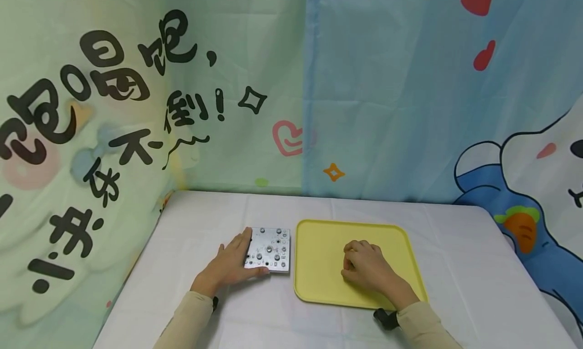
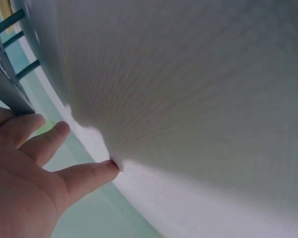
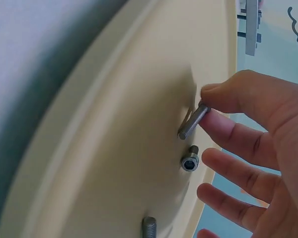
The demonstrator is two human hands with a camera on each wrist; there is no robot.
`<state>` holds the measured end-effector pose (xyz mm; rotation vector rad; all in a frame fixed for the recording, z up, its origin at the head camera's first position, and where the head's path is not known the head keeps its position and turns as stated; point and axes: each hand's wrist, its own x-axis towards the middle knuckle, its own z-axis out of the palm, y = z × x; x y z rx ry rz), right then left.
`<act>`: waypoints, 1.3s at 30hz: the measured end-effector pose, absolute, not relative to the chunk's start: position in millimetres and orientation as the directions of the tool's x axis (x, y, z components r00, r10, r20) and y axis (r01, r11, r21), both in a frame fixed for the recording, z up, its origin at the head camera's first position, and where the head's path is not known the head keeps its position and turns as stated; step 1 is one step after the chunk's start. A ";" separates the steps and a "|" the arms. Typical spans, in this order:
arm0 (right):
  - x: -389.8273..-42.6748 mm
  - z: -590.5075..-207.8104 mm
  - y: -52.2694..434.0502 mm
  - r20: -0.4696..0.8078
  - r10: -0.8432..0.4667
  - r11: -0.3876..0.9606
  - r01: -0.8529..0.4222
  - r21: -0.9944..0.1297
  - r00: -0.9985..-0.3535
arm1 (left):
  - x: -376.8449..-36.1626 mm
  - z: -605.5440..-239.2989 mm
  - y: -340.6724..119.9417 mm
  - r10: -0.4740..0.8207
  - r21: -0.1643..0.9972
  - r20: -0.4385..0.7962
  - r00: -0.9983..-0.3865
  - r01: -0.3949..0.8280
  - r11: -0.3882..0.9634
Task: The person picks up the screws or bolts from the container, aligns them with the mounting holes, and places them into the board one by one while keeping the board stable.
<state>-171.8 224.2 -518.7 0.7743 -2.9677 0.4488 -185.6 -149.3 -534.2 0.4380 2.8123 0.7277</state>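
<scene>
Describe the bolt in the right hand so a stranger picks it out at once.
Find the yellow tray on the white table, then the right hand over it. In the right wrist view, that hand's thumb and forefinger pinch a gray threaded bolt. Unlike the socket-head bolt just below it and the partial bolt at the bottom edge, it alone is held.
</scene>
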 end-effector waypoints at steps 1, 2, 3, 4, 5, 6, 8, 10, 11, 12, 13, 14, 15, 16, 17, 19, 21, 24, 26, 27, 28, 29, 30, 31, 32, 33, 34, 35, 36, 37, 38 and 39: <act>-172.2 -518.7 223.7 0.113 -0.471 0.833 -0.483 -0.270 -0.875 | -185.4 -534.3 -149.5 0.332 0.500 -0.122 -0.935 0.231 0.834; -172.7 -518.9 223.3 0.117 -0.469 0.831 -0.482 -0.276 -0.875 | -185.3 -534.5 -149.6 0.331 0.501 -0.123 -0.935 0.229 0.834; -173.3 -518.9 222.8 0.120 -0.466 0.830 -0.480 -0.285 -0.877 | -185.3 -534.7 -149.8 0.330 0.503 -0.123 -0.936 0.228 0.834; -173.9 -518.8 222.2 0.125 -0.463 0.828 -0.479 -0.293 -0.877 | -185.3 -534.8 -150.0 0.329 0.501 -0.122 -0.936 0.228 0.835; -174.5 -518.7 221.5 0.131 -0.460 0.825 -0.478 -0.301 -0.878 | -185.4 -535.1 -150.2 0.329 0.499 -0.122 -0.937 0.228 0.836; -175.2 -518.6 220.8 0.140 -0.459 0.822 -0.479 -0.307 -0.877 | -185.5 -535.4 -150.5 0.327 0.498 -0.121 -0.937 0.228 0.837; -176.6 -518.1 219.0 0.156 -0.458 0.816 -0.484 -0.317 -0.875 | -185.7 -535.5 -150.8 0.326 0.498 -0.118 -0.938 0.228 0.837; -177.8 -517.2 217.0 0.174 -0.460 0.810 -0.492 -0.320 -0.871 | -185.9 -535.6 -151.2 0.325 0.498 -0.119 -0.938 0.226 0.837; -178.6 -517.0 216.0 0.183 -0.463 0.806 -0.498 -0.321 -0.867 | -186.0 -535.6 -151.3 0.324 0.501 -0.120 -0.938 0.224 0.836; -179.2 -516.5 215.0 0.191 -0.465 0.803 -0.503 -0.320 -0.864 | -186.1 -535.6 -151.4 0.323 0.502 -0.120 -0.939 0.223 0.835; -180.0 -516.2 214.0 0.199 -0.465 0.801 -0.505 -0.322 -0.863 | -186.4 -535.7 -151.4 0.322 0.503 -0.121 -0.939 0.222 0.835; -180.9 -515.9 212.9 0.208 -0.465 0.798 -0.509 -0.322 -0.861 | -186.8 -535.9 -151.5 0.322 0.503 -0.122 -0.939 0.221 0.835; -181.9 -515.3 211.8 0.218 -0.466 0.796 -0.514 -0.321 -0.858 | -187.1 -535.9 -151.6 0.321 0.503 -0.123 -0.939 0.220 0.836; -183.1 -515.1 210.5 0.228 -0.465 0.793 -0.517 -0.322 -0.855 | -187.3 -535.9 -151.6 0.321 0.502 -0.124 -0.939 0.220 0.837; -184.6 -515.0 209.3 0.239 -0.464 0.791 -0.521 -0.321 -0.853 | -187.7 -536.0 -151.6 0.321 0.501 -0.122 -0.939 0.221 0.837; -187.5 -514.8 206.2 0.262 -0.463 0.784 -0.529 -0.326 -0.847 | -188.2 -535.8 -151.6 0.321 0.499 -0.121 -0.939 0.222 0.838; -190.6 -514.7 202.3 0.282 -0.463 0.774 -0.538 -0.334 -0.840 | -188.3 -535.5 -151.6 0.321 0.497 -0.121 -0.940 0.222 0.839; -195.4 -514.8 195.2 0.302 -0.466 0.757 -0.552 -0.349 -0.831 | -188.4 -535.2 -151.6 0.322 0.495 -0.120 -0.939 0.225 0.839; -198.9 -514.4 189.1 0.314 -0.468 0.748 -0.559 -0.356 -0.826 | -188.2 -534.6 -151.3 0.322 0.496 -0.118 -0.939 0.225 0.839; -200.7 -513.9 185.9 0.320 -0.469 0.744 -0.563 -0.360 -0.823 | -188.0 -534.3 -151.2 0.322 0.496 -0.117 -0.939 0.226 0.838; -202.5 -513.3 182.6 0.325 -0.470 0.738 -0.568 -0.365 -0.820 | -187.8 -534.0 -151.0 0.322 0.498 -0.117 -0.939 0.225 0.837; -204.1 -512.3 179.0 0.330 -0.471 0.733 -0.571 -0.371 -0.818 | -187.7 -533.7 -150.8 0.323 0.502 -0.116 -0.939 0.225 0.835; -205.7 -511.5 175.5 0.334 -0.471 0.726 -0.574 -0.379 -0.817 | -187.6 -533.6 -150.7 0.323 0.502 -0.117 -0.939 0.225 0.835; -207.3 -510.6 172.1 0.338 -0.471 0.719 -0.576 -0.388 -0.815 | -187.5 -533.3 -150.4 0.324 0.503 -0.119 -0.939 0.224 0.835; -208.8 -509.7 168.7 0.342 -0.471 0.711 -0.580 -0.398 -0.813 | -187.6 -533.3 -150.4 0.325 0.501 -0.121 -0.938 0.225 0.836; -210.1 -508.9 165.3 0.346 -0.472 0.704 -0.583 -0.406 -0.811 | -187.6 -533.4 -150.2 0.327 0.500 -0.124 -0.937 0.225 0.836; -211.5 -508.3 162.0 0.351 -0.472 0.696 -0.586 -0.414 -0.808 | -187.7 -533.4 -150.1 0.328 0.501 -0.125 -0.936 0.226 0.836; -212.8 -507.6 158.6 0.358 -0.473 0.688 -0.591 -0.420 -0.805 | -187.9 -533.7 -150.0 0.329 0.499 -0.125 -0.936 0.228 0.836; -214.3 -507.3 155.4 0.363 -0.475 0.680 -0.596 -0.427 -0.802 | -188.2 -534.0 -150.0 0.331 0.496 -0.127 -0.935 0.229 0.838; -215.7 -507.2 152.1 0.368 -0.477 0.673 -0.601 -0.431 -0.798 | -188.4 -534.2 -149.9 0.331 0.495 -0.128 -0.935 0.229 0.838; -216.9 -506.7 148.7 0.373 -0.481 0.666 -0.607 -0.434 -0.794 | -188.8 -534.7 -149.9 0.331 0.494 -0.128 -0.935 0.229 0.839; -218.0 -505.8 145.2 0.378 -0.485 0.659 -0.614 -0.435 -0.788 | -189.0 -535.4 -149.9 0.331 0.494 -0.128 -0.935 0.229 0.839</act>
